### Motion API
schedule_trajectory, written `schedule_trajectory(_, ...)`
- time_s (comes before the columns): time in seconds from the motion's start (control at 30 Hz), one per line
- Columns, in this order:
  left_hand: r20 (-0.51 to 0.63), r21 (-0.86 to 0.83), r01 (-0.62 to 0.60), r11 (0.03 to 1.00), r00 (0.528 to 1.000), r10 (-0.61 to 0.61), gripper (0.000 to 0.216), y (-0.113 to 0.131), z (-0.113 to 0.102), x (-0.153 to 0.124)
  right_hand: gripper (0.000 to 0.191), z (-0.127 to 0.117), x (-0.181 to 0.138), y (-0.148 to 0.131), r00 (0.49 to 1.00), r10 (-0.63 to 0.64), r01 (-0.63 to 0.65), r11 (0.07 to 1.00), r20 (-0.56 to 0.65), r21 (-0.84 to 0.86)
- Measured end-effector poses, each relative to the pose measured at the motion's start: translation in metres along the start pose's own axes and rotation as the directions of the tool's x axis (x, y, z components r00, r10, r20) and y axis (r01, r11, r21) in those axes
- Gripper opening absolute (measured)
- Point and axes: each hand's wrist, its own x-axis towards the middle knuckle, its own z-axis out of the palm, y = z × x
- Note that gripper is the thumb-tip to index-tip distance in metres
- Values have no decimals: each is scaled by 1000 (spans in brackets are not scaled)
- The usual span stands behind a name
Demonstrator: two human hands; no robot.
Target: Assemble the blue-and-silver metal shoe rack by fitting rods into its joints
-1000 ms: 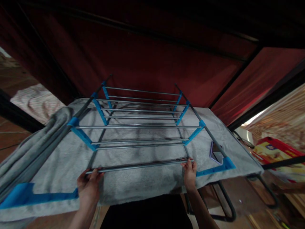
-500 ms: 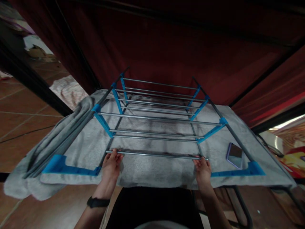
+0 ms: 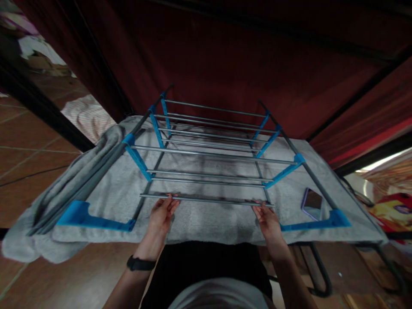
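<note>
A thin grey metal rod runs crosswise at the near end of a rack frame, held at both sides. My left hand grips it between thumb and fingers, inward from its left end. My right hand pinches it close to its right end. Beyond them lies the rack, made of grey tubes with blue plastic brackets and several crossbars. At the near corners, a blue bracket is left of my left hand and another blue bracket is right of my right hand; no rod visibly joins these two.
The rack lies on a grey blanket, bunched along the left side. A phone rests on it inside the right tube. Dark red curtains hang behind. A striped cloth is on the tiled floor at left.
Both hands have shifted inward along the rod, closer together, so more of its ends sticks out past them. The view has also moved slightly.
</note>
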Motion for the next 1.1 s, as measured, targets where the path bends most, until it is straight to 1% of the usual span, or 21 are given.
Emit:
schedule_trajectory(0.2, -41, 35, 3, 999, 999, -2, 34, 2, 0, 10, 39, 29, -4, -9, 999, -22, 27, 994, -45, 106)
schedule_trajectory(0.37, -68, 45, 1, 999, 998, 2, 34, 3, -2, 16, 45, 44, -2, -12, 998, -61, 60, 993, 2, 102)
schedule_trajectory(0.53, -17, 25, -63, 998, 998, 63, 28, 2, 4, 13, 40, 52, 5, -21, 995, -90, 88, 994, 40, 58)
schedule_trajectory(0.6, 1, 10, -71, 997, 997, 71, 25, 2, 6, 9, 35, 49, 9, -23, 996, -89, 87, 995, 31, 44)
schedule_trajectory(0.7, 58, -2, -77, 997, 995, 77, 21, -2, 7, 6, 28, 35, 15, -21, 997, -76, 76, 996, -3, 36)
schedule_trajectory(0.77, 99, 6, -94, 996, 991, 93, 19, -8, 5, 6, 27, 22, 19, -14, 999, -39, 40, 999, -20, 34)
schedule_trajectory(0.87, 131, 48, -119, 992, 985, 112, 24, -22, 1, 9, 25, 6, 21, 0, 1000, 10, -10, 1000, 7, -16)
schedule_trajectory(0.93, 141, 98, -157, 983, 980, 143, 27, -32, -1, 12, 23, 1, 20, 9, 998, 52, -50, 996, 29, -72)
schedule_trajectory(1.0, 167, 221, -208, 953, 971, 173, 26, -40, -3, 16, 24, -1, 18, 17, 997, 79, -75, 990, 26, -116)
schedule_trajectory(1.03, 197, 319, -245, 915, 962, 189, 25, -42, -4, 17, 25, -2, 18, 20, 997, 80, -76, 988, 21, -132)
schedule_trajectory(1.07, 234, 430, -300, 851, 948, 216, 26, -44, -5, 18, 26, -2, 17, 22, 997, 71, -68, 986, 19, -149)
schedule_trajectory(1.1, 276, 540, -373, 755, 925, 260, 26, -45, -8, 19, 28, -2, 17, 23, 998, 60, -54, 984, 34, -169)
